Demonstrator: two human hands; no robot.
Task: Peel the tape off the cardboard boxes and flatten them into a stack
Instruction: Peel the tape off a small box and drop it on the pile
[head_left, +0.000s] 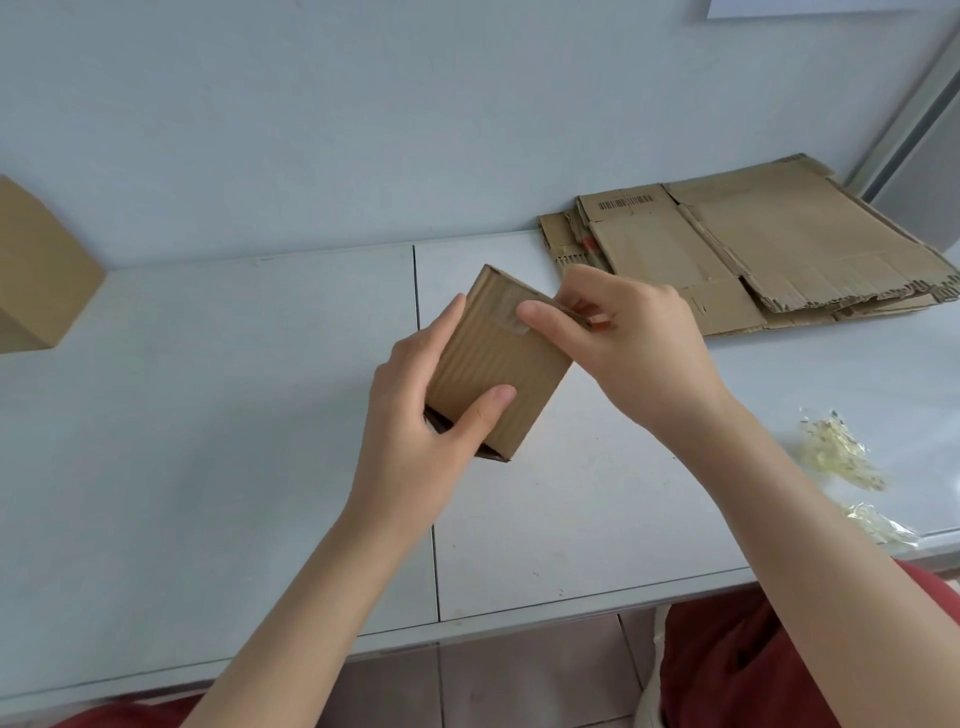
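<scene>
The pale wall (363, 130) fills the upper part of the view. Under it the white desk (208, 415) goes from left to right, and a thin dark seam (423, 415) divides it into two panels. On the far right of the desk, against the wall, lies the stack of flattened cardboard (753, 244). It has several sheets one on another, with torn edges, and the top sheet has a printed barcode. At the far left edge a closed brown box (36, 270) stands on the desk, well apart from the stack and only partly in view.

In the middle, above the desk and near the seam, both hands hold the small box (498, 364). It is tilted, with its corrugated face toward the camera, and its lower end is open and dark inside. The left hand (415, 436) grips the lower part of this box: the thumb presses on the front face and the fingers go around the left side. The right hand (644, 353) is at the upper right edge of the box. Its thumb lies on the front face and its fingers are curled and pinch a thin strip there. I cannot tell if this strip is tape or a cardboard flap.

Below the desk edge there are red clothing (737, 649) and the tiled floor (493, 686).

On the right of the desk, near its front edge, lie two wads of crumpled clear tape (836, 457). A short piece of clear tape (511, 322) is stuck on the face of the small box, just beside the tip of the right thumb.
</scene>
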